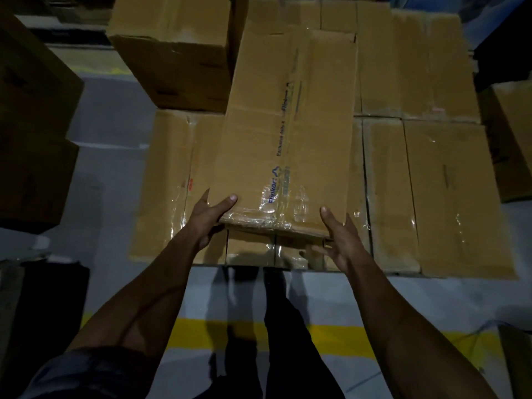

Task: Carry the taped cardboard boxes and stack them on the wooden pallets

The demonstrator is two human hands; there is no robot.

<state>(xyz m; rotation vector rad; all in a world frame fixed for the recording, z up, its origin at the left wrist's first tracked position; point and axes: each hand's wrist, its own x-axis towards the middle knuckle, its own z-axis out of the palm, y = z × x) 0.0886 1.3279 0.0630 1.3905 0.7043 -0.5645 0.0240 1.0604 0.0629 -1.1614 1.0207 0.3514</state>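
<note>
A long taped cardboard box [288, 133] with blue print lies on top of a layer of similar taped boxes [426, 191], reaching away from me. My left hand [208, 218] grips its near left corner, thumb on the top face and fingers under the edge. My right hand [339, 237] holds the near right corner, thumb up on the top and fingers spread below the end. The pallet under the layer is hidden by the boxes.
A taller box [172, 53] stands on the layer at the back left. Dark stacked boxes [31, 116] stand at the left and another box [512, 139] at the right edge. Grey floor with a yellow line [201, 332] lies below me, by my legs.
</note>
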